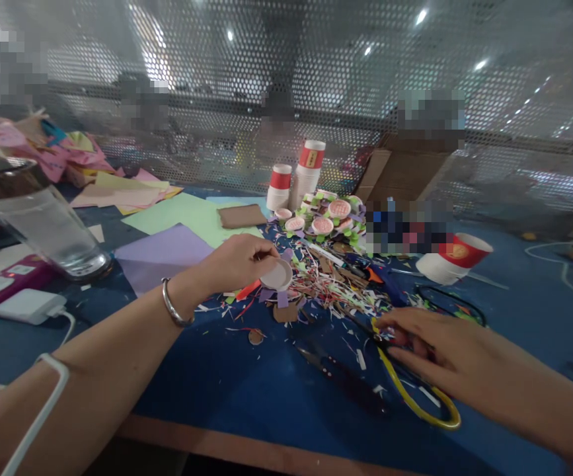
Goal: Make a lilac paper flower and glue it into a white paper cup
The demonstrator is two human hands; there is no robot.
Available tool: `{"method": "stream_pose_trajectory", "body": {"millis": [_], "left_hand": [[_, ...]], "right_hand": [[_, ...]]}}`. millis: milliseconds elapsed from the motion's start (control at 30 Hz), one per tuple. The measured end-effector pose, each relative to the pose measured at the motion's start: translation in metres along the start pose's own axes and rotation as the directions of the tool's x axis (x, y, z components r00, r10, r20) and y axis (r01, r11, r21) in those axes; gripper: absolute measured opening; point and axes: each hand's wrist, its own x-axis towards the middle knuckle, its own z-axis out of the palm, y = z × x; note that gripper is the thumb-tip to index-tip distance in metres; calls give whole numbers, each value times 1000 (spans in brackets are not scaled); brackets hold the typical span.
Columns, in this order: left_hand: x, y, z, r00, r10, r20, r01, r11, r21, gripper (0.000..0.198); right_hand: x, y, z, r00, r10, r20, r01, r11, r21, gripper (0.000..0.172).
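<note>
My left hand (246, 264) pinches the edge of a small white paper disc (277, 276), like a cup base, with purple paper tabs around it. It is held over a heap of paper scraps (340, 287). To the right, my right hand (429, 340) has thumb and fingers closed around the pivot area of scissors with a yellow handle (418, 404); part of them is hidden behind the fingers. A second cutting tool, with dark handles (360, 390), lies on the blue table just left of the scissors. Past the scraps sits a pile of similar discs (322, 226) with green and purple tabs.
Stacked paper cups (306, 178) stand behind the discs; a red and white cup (457, 258) lies tilted at right. Purple paper (164, 254), green sheets (182, 217), a clear water cup (63, 231) and a purple device (8, 287) are at left. A wire mesh panel rises behind.
</note>
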Motion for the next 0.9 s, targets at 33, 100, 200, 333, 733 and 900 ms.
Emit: {"method": "stream_pose_trajectory", "body": {"millis": [33, 100, 200, 333, 733, 900], "left_hand": [[0, 0, 0, 1000, 5, -11, -5, 1000, 10, 26], [1, -1, 1, 999, 3, -35, -2, 1000, 26, 26], [2, -3, 2, 998, -3, -63, 4, 1000, 21, 24], [2, -8, 3, 997, -2, -77, 3, 1000, 17, 22], [4, -12, 4, 998, -55, -20, 55, 998, -23, 24], [5, -14, 3, 998, -50, -29, 51, 999, 19, 27]], "right_hand": [[7, -9, -1, 997, -68, 30, 69, 997, -21, 27], [24, -30, 0, 984, -166, 70, 169, 985, -38, 25], [50, -60, 8, 954, -283, 102, 290, 955, -68, 21], [76, -78, 22, 935, -321, 150, 340, 932, -127, 21], [80, -69, 37, 932, -332, 148, 334, 942, 10, 20], [77, -63, 28, 932, -341, 120, 333, 939, 84, 21]]}}
